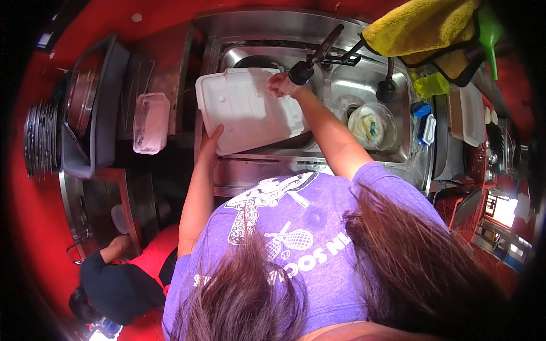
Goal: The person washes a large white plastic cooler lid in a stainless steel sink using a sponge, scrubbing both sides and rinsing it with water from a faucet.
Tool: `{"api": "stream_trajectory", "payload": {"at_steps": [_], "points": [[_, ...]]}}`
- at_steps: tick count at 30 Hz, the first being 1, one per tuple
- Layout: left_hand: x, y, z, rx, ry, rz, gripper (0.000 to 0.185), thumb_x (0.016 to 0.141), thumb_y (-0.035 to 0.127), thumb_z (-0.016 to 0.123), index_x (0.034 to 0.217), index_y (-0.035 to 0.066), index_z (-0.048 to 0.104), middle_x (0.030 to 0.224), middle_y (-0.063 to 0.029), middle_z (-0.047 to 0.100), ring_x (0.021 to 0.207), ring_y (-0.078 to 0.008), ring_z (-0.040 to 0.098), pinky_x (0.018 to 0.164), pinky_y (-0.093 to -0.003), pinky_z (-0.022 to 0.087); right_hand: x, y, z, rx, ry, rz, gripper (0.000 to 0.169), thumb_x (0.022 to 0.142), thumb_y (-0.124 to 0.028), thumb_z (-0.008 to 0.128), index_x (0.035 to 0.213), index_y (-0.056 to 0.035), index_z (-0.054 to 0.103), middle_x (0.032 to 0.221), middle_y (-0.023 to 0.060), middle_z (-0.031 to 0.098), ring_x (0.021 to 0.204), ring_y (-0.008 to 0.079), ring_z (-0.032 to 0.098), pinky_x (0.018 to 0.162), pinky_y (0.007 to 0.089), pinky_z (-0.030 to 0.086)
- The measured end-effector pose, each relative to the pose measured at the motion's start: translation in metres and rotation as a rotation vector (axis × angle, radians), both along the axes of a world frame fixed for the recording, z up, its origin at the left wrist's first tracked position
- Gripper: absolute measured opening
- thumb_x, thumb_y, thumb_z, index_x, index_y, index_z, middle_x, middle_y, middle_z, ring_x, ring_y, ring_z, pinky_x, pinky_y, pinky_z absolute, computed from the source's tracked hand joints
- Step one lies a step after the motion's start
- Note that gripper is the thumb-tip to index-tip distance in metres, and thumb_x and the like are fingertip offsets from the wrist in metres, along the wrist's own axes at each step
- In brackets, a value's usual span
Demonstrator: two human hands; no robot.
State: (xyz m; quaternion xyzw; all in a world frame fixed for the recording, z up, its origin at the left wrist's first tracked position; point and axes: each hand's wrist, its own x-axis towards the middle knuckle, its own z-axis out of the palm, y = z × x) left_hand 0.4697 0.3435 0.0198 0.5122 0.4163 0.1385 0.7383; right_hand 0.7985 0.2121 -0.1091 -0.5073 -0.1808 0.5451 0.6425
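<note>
A white rectangular plastic lid [251,111] lies slanted across the left basin of a stainless steel double sink [264,164]. My left hand [210,145] grips its near left corner, thumb on the upper face. Over the lid's far right part, my right hand [279,85] is under the black faucet head [300,73], and water runs onto it. The faucet partly hides that hand, so whether its fingers hold anything is unclear. Under the lid, a dark round item [256,61] partly shows. In the right basin sits a clear plastic bowl [389,132] holding a pale, green-stained cloth or sponge [370,123].
Left of the sink stand a frosted plastic container [151,123], a grey tub [113,98] and a stack of dark trays or plates [42,138]. A yellow towel [420,27], green funnel [489,38] and blue-and-white brush [426,128] are at right. Another person [123,285] bends at lower left.
</note>
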Motion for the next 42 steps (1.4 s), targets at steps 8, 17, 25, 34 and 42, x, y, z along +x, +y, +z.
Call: {"api": "stream_trajectory", "payload": {"at_steps": [8, 17, 25, 34, 42], "points": [[-0.006, -0.019, 0.057, 0.511, -0.001, 0.024, 0.050, 0.069, 0.003, 0.063, 0.117, -0.005, 0.051, 0.103, -0.0106, 0.061, 0.091, -0.0186, 0.058, 0.084, -0.0298, 0.045, -0.121, -0.012, 0.140, -0.149, -0.724, -0.406, 0.039, 0.088, -0.014, 0.058, 0.123, -0.0021, 0.048, 0.118, 0.0182, 0.055, 0.107, 0.0319, 0.055, 0.090, 0.0424, 0.045], [-0.032, -0.041, 0.154, 0.432, -0.173, 0.038, 0.051, 0.071, -0.004, 0.059, 0.121, -0.005, 0.046, 0.107, -0.0100, 0.058, 0.096, -0.0163, 0.056, 0.086, -0.0293, 0.045, -0.149, -0.007, 0.092, -0.167, -1.350, -0.468, 0.075, 0.085, -0.040, 0.054, 0.145, -0.0057, 0.024, 0.147, 0.0287, 0.019, 0.137, 0.0466, 0.013, 0.107, 0.0617, 0.012], [-0.079, -0.029, 0.148, 0.173, -0.136, 0.024, 0.043, 0.075, 0.001, 0.058, 0.116, -0.005, 0.047, 0.101, -0.0118, 0.058, 0.086, -0.0181, 0.060, 0.078, -0.0307, 0.049, -0.068, -0.047, 0.053, -0.718, -1.042, -0.235, 0.075, 0.089, -0.050, 0.046, 0.139, 0.0034, 0.030, 0.133, 0.0281, 0.043, 0.126, 0.0343, 0.042, 0.107, 0.0362, 0.030], [-0.072, 0.009, 0.132, -0.133, -0.166, -0.143, 0.061, 0.079, 0.006, 0.051, 0.138, 0.001, 0.034, 0.123, -0.0157, 0.052, 0.110, -0.0263, 0.055, 0.093, -0.0363, 0.046, -0.056, -0.168, 0.091, -0.371, -0.135, -0.124, 0.063, 0.086, -0.038, 0.061, 0.135, -0.0051, 0.043, 0.131, 0.0172, 0.050, 0.116, 0.0261, 0.054, 0.096, 0.0373, 0.045], [-0.015, 0.029, 0.077, -0.298, 0.033, -0.323, 0.060, 0.079, 0.009, 0.050, 0.138, 0.003, 0.036, 0.125, -0.0152, 0.053, 0.108, -0.0272, 0.056, 0.093, -0.0372, 0.046, -0.086, -0.262, 0.134, 0.026, 0.535, -0.341, 0.047, 0.088, -0.019, 0.050, 0.131, 0.0000, 0.048, 0.120, 0.0160, 0.058, 0.107, 0.0273, 0.060, 0.095, 0.0404, 0.048]]}}
